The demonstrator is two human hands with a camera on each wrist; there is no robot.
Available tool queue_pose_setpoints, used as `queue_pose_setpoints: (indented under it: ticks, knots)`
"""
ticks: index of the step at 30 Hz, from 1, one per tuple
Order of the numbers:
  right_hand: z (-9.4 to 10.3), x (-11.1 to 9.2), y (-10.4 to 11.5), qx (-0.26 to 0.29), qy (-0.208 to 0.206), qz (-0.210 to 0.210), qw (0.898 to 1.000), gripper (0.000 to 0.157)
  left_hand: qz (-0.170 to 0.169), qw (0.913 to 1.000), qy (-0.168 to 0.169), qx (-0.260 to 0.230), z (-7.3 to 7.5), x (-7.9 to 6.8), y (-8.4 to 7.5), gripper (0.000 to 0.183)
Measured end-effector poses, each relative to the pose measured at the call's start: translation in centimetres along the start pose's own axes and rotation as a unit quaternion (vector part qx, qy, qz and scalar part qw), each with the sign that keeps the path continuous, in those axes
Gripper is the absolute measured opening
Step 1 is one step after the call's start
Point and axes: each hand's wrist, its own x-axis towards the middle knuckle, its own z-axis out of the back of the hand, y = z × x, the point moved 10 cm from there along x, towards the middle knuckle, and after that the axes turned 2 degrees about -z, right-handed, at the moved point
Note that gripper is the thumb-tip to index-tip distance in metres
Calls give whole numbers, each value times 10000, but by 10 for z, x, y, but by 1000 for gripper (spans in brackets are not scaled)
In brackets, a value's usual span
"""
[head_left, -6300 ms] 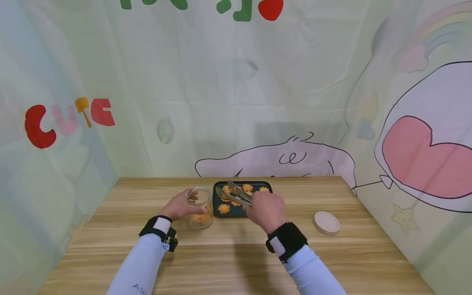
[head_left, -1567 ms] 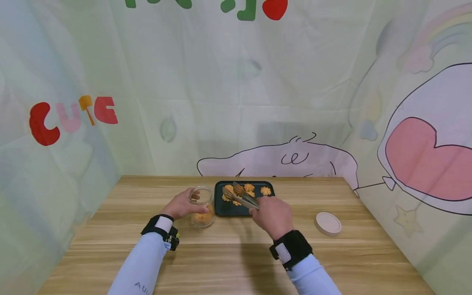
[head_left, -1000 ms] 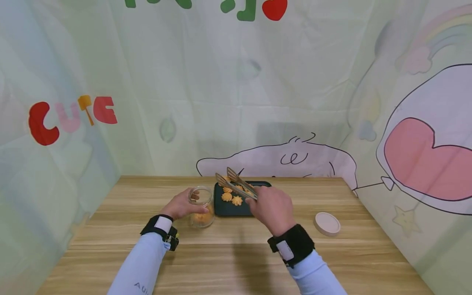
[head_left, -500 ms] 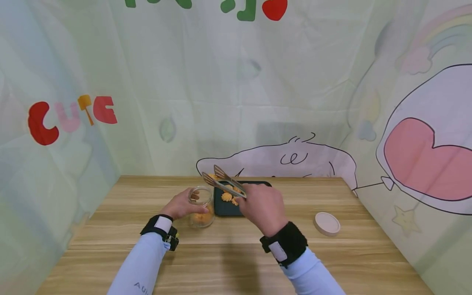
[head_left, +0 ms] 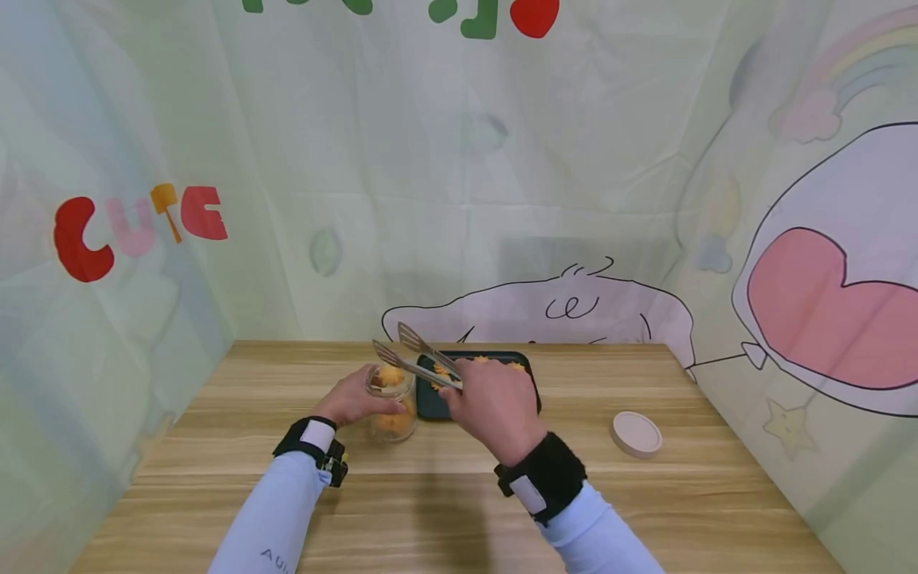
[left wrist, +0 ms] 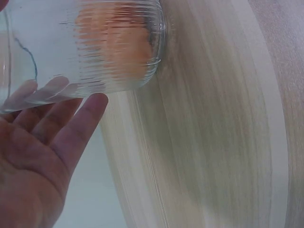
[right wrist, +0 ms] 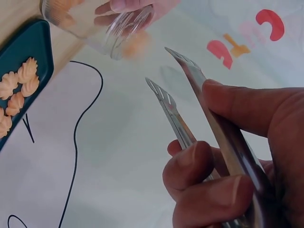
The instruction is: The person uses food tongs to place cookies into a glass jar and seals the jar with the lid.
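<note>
My left hand [head_left: 355, 399] holds an upright clear glass jar [head_left: 407, 427] around its side. Orange swirl cookies [left wrist: 118, 42] lie in its bottom, seen through ribbed glass in the left wrist view. One more cookie [head_left: 390, 375] is at the jar's mouth, blurred in the right wrist view. My right hand [head_left: 498, 406] grips metal tongs [head_left: 419, 370] between thumb and fingers. The slotted tips of the tongs are spread apart above the jar's mouth, with nothing between them. Part of the dark tray [head_left: 432, 411] is hidden behind my right hand.
Several piped cookies [right wrist: 27, 70] remain on the tray, right beside the jar. A round pale lid [head_left: 637, 434] lies on the wooden table [head_left: 402, 510] at the right. A printed cloth backdrop [head_left: 459, 159] stands behind the table.
The tongs have picked a cookie from the tray, carried it left to the jar and let it go at the mouth. My left hand and the jar have stayed in place.
</note>
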Motion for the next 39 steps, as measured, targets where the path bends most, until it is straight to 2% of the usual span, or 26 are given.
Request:
queue_pose_setpoints:
  ticks: [5, 11, 24, 30, 39]
  knots:
    - [1, 2, -8, 149, 20, -183, 9997, 30, -31, 10000, -4, -27, 0, 0, -1, 81]
    - [0, 5, -20, 74, 12, -303, 9995, 28, -96, 9999, 1, -48, -1, -1, -2, 80]
    - [-16, 9, -43, 154, 368, -633, 9972, 28, 2, 10000, 54, -41, -2, -1, -2, 82]
    - [-26, 10, -54, 210, 630, -856, 9941, 31, -16, 10000, 63, 9, -2, 0, -1, 83]
    - [-42, 9, -72, 118, 732, -1042, 9918, 44, 24, 9999, 106, -42, -3, -1, -2, 83]
